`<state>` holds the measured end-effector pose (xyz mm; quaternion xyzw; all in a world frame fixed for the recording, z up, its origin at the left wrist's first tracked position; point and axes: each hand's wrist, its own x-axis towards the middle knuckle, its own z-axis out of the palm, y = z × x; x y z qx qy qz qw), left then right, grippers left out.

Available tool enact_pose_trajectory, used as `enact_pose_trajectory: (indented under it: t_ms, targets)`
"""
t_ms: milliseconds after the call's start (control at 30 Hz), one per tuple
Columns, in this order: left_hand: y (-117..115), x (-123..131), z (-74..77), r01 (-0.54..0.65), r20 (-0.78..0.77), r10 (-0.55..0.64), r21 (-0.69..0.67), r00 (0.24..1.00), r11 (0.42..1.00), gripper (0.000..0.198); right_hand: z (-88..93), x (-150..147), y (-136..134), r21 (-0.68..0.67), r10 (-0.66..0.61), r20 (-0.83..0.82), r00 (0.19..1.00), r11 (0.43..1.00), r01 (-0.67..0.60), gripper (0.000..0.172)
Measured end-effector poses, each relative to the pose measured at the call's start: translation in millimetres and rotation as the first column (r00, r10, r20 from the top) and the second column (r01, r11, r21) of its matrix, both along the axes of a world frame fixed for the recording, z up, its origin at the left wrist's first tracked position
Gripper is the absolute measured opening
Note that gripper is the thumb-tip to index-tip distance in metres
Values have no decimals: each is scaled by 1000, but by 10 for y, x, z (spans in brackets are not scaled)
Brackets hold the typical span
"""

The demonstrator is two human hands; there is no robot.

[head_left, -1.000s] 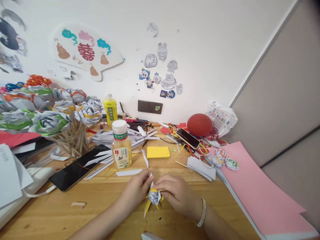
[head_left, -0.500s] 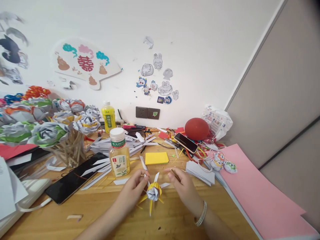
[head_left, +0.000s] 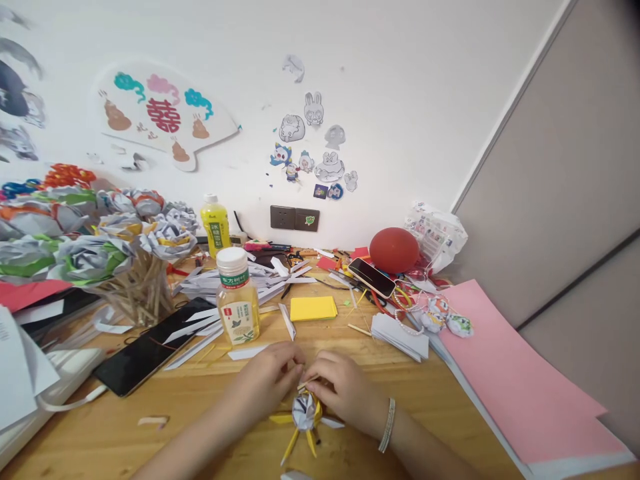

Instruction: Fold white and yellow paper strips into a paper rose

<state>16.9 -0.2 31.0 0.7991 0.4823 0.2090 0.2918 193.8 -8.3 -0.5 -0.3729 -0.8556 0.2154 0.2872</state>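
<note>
A small paper flower point(head_left: 303, 411), white in the middle with yellow and white pointed strips sticking outward, is low in the middle of the head view, just above the table. My left hand point(head_left: 277, 377) pinches at the flower's far edge; its fingertips partly hide what they grip. Beside it my right hand point(head_left: 345, 387) is closed on a thin wooden stick point(head_left: 311, 381), which lies across the flower's upper edge. Both hands' fingertips nearly meet there. A white strip's tip pokes out below my right hand.
A tea bottle point(head_left: 239, 300) stands beyond my left hand, near a black phone point(head_left: 150, 350). Yellow paper point(head_left: 313, 308) and white sheets point(head_left: 400, 337) lie ahead. Finished paper flowers point(head_left: 95, 257) fill the left; pink paper point(head_left: 525, 380) covers the right edge.
My right hand has moved left and down with the stick, up to the flower and my left hand. The flower has turned and shifted slightly lower. A stick on the table is now uncovered.
</note>
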Motion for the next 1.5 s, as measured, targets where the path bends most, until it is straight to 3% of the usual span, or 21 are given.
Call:
enact_pose_trajectory:
  t_ms: [133, 367, 533, 900, 1267, 1500]
  targets:
    - [-12, -37, 49, 76, -61, -77, -25, 995, 997, 10, 10, 15, 12, -55, -8, -49, 999, 998, 5, 9]
    - [-20, 9, -21, 129, -56, -133, -64, 990, 990, 6, 92, 82, 59, -146, 56, -46, 997, 987, -62, 9]
    - [4, 16, -73, 177, -36, -178, -42, 983, 983, 8, 131, 113, 61, -160, -31, -15, 999, 987, 29, 16]
    - [-18, 57, -117, 139, -51, -137, 42, 989, 989, 16, 150, 121, 13, -284, -78, -17, 997, 956, 70, 7]
    - [10, 22, -223, 261, -126, -236, 249, 964, 933, 21, 9, 22, -14, -105, -90, 133, 987, 989, 104, 5]
    - [2, 5, -155, 255, -151, -232, 159, 961, 954, 16, -10, 21, 1, -70, -61, 135, 989, 995, 71, 8]
